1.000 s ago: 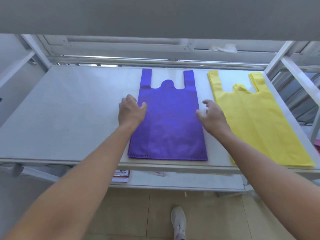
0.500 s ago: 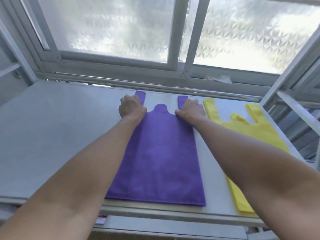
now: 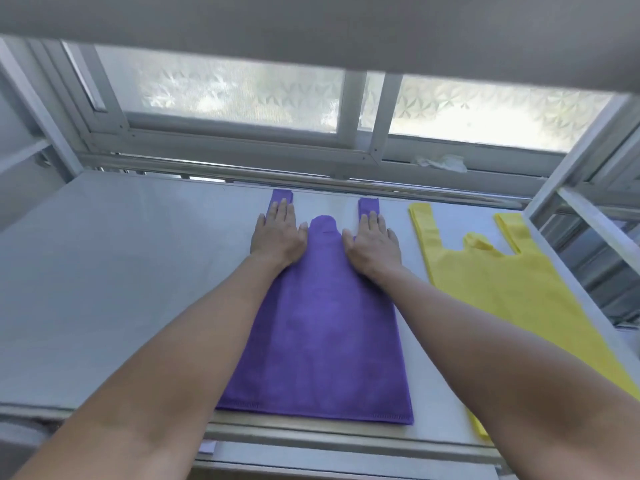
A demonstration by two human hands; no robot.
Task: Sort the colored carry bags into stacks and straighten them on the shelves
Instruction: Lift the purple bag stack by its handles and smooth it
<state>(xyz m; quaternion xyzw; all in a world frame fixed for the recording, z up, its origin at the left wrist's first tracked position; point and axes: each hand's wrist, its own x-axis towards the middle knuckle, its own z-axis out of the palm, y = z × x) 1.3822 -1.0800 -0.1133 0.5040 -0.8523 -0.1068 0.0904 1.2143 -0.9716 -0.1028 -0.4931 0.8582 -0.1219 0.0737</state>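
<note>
Purple bag (image 3: 322, 327) lies flat on the shelf (image 3: 121, 271), handles toward the window (image 3: 242, 95), bottom hem right at the shelf's front edge; yellow bag (image 3: 512, 296) flat just beside it on the right, apart, slightly skewed.

Left hand (image 3: 278, 233) flat, fingers straight, palm down on the bag's left shoulder, fingertips reaching up the left handle; grasping nothing, just pressing. Right hand (image 3: 374, 239) the same on the right shoulder and handle; fingers extended, nothing pinched. Looks like a smoothing or squaring step on the purple stack; cannot tell how many bags are in it, the hem shows maybe more than one layer.

Risks, judged: pressing forward with flat palms could slide the whole stack toward the window and bunch the handles; uneven push between the hands would rotate it off square; dragging back could pull the hem over the front edge and let layers slip off; thin non-woven fabric may wrinkle or shear layer from layer under the palms; a wide right-hand sweep could nudge the yellow bag's near handle.
</note>
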